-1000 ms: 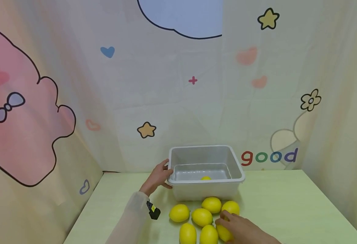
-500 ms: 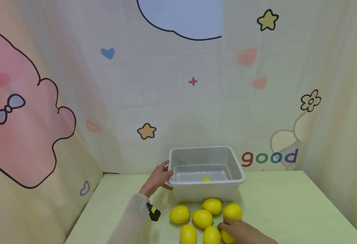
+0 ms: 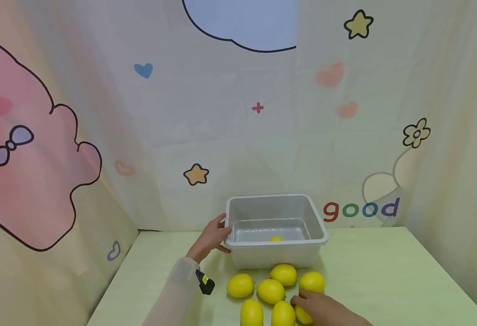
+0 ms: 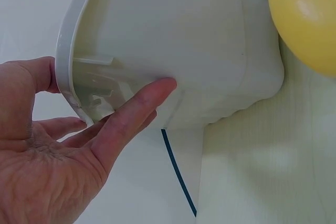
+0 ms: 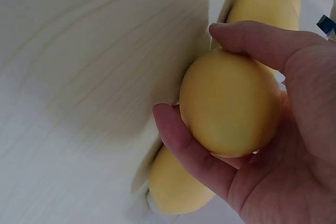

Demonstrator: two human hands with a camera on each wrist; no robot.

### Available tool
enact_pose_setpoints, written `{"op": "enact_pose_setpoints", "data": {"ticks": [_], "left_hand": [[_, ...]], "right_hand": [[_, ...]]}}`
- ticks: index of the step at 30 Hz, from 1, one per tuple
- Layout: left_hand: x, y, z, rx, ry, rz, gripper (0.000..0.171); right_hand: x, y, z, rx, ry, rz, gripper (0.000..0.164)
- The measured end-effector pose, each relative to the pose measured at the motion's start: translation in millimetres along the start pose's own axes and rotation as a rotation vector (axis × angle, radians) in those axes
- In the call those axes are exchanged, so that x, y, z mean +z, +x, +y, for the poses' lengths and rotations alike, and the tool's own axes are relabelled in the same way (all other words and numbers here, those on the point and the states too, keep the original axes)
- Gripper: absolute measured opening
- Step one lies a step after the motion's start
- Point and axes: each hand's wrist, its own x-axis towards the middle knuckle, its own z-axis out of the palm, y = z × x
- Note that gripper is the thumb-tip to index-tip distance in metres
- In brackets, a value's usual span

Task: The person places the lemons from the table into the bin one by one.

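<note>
A light grey plastic bin (image 3: 277, 256) stands at the back of the table, one yellow lemon (image 3: 276, 238) visible inside it. My left hand (image 3: 211, 235) grips the bin's left rim; in the left wrist view the thumb hooks over the rim and the fingers lie against the outer wall. In front of the bin, several lemons (image 3: 271, 291) lie on the table. My right hand (image 3: 321, 308) holds the nearest right lemon (image 5: 231, 103), thumb and fingers curled round its sides. Another lemon (image 3: 312, 281) sits just behind that hand.
The pale green table (image 3: 385, 271) meets a printed curtain (image 3: 238, 149) right behind the bin. A small black device (image 3: 205, 283) is worn on the left wrist. More table surface extends left and right of the lemons.
My right hand has closed in on the lemon and shifted it slightly right; the lemon behind it and the front middle one also moved a little right. My left hand stays on the bin.
</note>
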Motion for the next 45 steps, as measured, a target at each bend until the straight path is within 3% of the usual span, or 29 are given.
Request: {"op": "enact_pose_setpoints", "data": {"ticks": [8, 23, 31, 45], "left_hand": [[-0.5, -3.3, 2.5, -0.003, -0.003, 0.007, 0.069], [0.3, -4.3, -0.4, -0.010, 0.006, 0.003, 0.068], [0.0, -4.0, -0.3, -0.003, 0.008, 0.003, 0.067], [-0.7, -1.5, -0.3, 0.016, 0.005, 0.006, 0.065]], "right_hand": [[-5, -4, -1, 0.015, -0.032, 0.045, 0.047], [-27, -12, -13, 0.048, -0.021, 0.060, 0.050], [-40, -17, -14, -0.097, -0.154, 0.201, 0.049], [-61, -22, -15, -0.196, -0.209, 0.360, 0.045]]}}
